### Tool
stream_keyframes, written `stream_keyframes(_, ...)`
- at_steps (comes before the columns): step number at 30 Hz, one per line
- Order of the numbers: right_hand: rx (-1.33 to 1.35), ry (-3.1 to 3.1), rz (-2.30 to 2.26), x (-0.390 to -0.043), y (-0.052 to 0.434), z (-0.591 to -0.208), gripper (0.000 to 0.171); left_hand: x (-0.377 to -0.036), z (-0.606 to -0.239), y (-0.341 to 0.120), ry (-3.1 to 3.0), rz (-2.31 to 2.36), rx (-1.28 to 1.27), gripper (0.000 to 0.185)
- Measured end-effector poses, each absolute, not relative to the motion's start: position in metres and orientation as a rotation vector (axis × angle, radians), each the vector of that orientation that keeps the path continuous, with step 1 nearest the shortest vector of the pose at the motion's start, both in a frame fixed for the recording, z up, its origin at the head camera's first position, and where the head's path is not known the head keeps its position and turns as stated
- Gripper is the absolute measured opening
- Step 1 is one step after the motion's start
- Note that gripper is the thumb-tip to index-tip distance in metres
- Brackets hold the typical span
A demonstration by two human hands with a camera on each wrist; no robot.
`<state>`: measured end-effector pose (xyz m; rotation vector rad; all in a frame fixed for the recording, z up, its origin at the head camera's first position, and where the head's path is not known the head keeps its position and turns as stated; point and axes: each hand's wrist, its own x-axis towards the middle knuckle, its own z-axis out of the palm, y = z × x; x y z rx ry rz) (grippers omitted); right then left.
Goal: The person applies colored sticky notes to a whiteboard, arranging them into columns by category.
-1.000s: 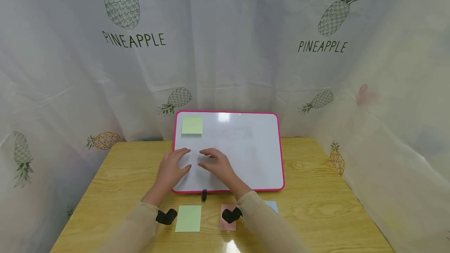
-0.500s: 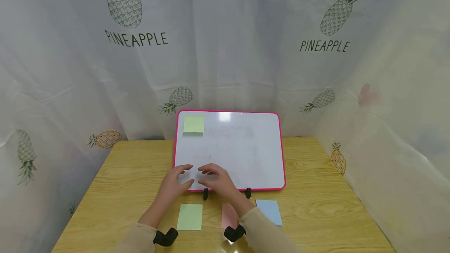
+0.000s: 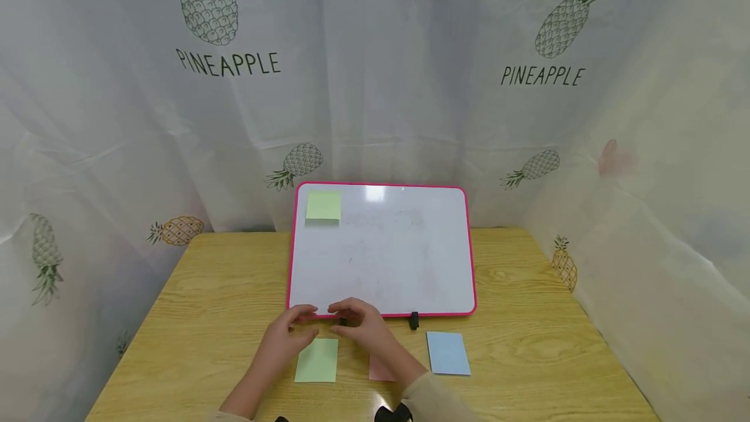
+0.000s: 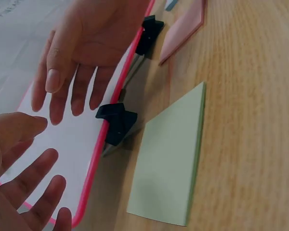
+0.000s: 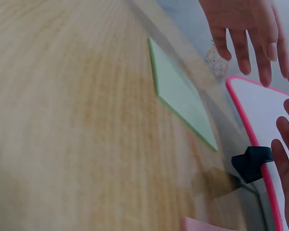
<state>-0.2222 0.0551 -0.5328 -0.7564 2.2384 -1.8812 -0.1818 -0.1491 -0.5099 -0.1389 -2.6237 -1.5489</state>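
Observation:
A white board with a pink frame (image 3: 381, 259) leans on two black clip feet (image 3: 414, 321) on the wooden table (image 3: 211, 292). One green sticky note (image 3: 323, 206) is stuck at its upper left corner. My left hand (image 3: 290, 332) and right hand (image 3: 362, 324) hover side by side over the board's bottom edge, fingers relaxed and spread, holding nothing. In the left wrist view the left fingers (image 4: 31, 185) and the right hand (image 4: 82, 53) hang above the board near a black foot (image 4: 116, 122). A green sticky pad (image 3: 317, 360) lies just below the hands.
A pink pad (image 3: 377, 370), half hidden by my right forearm, and a blue pad (image 3: 448, 352) lie on the table beside the green pad. A white curtain (image 3: 381, 83) printed with pineapples closes in the back and both sides.
Both hands have drawn back toward me, from the middle of the board down to its bottom edge. The blue pad and the right foot have come into sight.

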Motion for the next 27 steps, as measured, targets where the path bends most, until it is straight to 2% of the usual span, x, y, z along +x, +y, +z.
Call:
stream_keyframes(5,-0.685,2.177,-1.917,-0.209,0.054,-0.539,0.034,-0.170,-0.518,-0.151,-2.631,-1.594,-0.144,0.035)
stream_keyframes(20,-0.682,2.061,-1.880,-0.194,0.048,-0.565,0.021,-0.162,-0.543,-0.172,-2.855,-1.539,-0.471,0.039)
stream_keyframes(27,-0.682,2.057,-1.798,-0.194,0.050,-0.568,0.025,-0.161,-0.552,-0.175,-2.890,-1.407,-0.601,0.044)
